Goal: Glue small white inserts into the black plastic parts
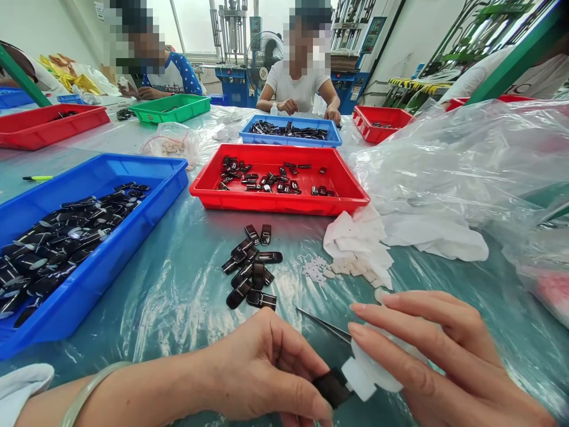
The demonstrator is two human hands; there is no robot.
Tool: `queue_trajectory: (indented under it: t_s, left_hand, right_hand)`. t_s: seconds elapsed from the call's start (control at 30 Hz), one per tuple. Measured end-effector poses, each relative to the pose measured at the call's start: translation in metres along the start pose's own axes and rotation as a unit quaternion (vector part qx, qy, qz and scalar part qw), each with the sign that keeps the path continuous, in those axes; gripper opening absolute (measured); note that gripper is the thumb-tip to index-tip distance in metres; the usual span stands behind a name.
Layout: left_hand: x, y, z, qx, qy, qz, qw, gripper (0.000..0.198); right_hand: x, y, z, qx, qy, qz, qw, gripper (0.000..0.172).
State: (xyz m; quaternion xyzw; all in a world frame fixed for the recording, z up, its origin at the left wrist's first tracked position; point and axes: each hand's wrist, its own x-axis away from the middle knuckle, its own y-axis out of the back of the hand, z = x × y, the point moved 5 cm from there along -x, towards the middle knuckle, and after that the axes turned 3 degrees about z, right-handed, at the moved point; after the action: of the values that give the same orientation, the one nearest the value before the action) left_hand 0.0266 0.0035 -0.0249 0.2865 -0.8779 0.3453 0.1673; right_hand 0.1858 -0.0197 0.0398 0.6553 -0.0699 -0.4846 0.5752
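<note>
My left hand (267, 370) is closed on a small black plastic part (332, 386) near the bottom edge. My right hand (440, 356) holds a white cloth (368, 370) pressed against that part, and thin metal tweezers (322, 323) stick out leftward from the same hand. Just beyond my hands lies a loose pile of several black parts (252, 267) on the plastic-covered table. To its right sit small white pieces (317, 270) and a crumpled white cloth (360, 243).
A blue tray (106, 249) full of black parts is at left; a red tray (275, 201) with fewer parts is ahead, another blue tray (288, 139) behind it. Clear plastic bags (466, 160) pile at right. Two other people sit across the table near green (171, 110) and red trays (48, 124).
</note>
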Motion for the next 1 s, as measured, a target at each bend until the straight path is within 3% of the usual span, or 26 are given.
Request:
queue_trajectory:
  t_s: [0.23,1.0]
  left_hand:
    - [-0.0001,-0.0009,0.0003,0.004,-0.006,0.015,1.0,0.013]
    - [-0.0016,-0.0011,0.0027,-0.007,0.006,0.037,0.999,0.016]
  right_hand:
    - [-0.0035,0.0018,0.0007,0.015,0.033,0.005,0.999,0.031]
    - [-0.0028,0.0021,0.0092,0.071,0.044,0.055,0.995,0.03]
